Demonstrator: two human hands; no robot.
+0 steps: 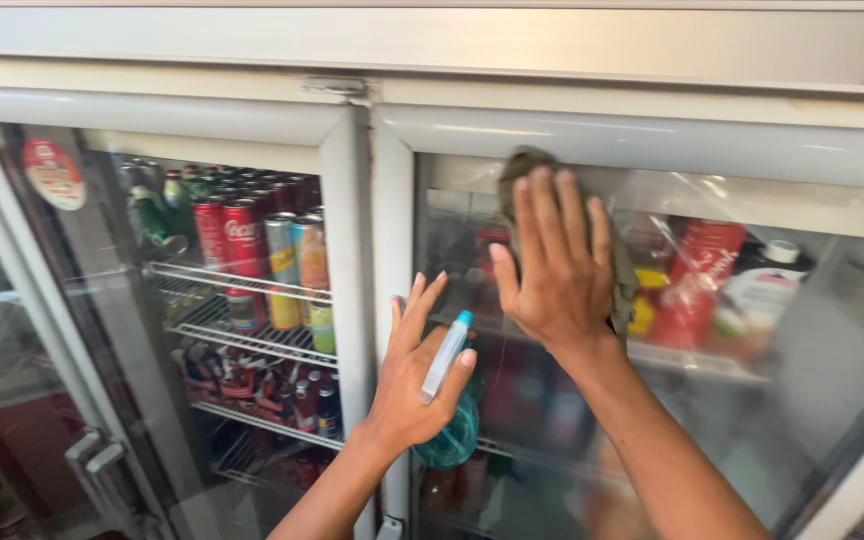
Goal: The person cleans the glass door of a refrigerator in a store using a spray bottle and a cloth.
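1. The right hand [557, 265] presses a drab cloth [527, 165] flat against the cooler's right glass door [752, 400], fingers spread.
2. The left hand [414, 375], its grip loose around a teal spray bottle [449, 435], risks dropping it.

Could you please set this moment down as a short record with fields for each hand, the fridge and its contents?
left hand: holds a teal spray bottle with a white and blue nozzle, fingers partly spread
right hand: flat, pressing a grey-green cloth against the glass
right glass door: shut, misted, contents blurred
left glass door: shut, round red sticker near its top corner
wire shelves: upright drink cans and small bottles
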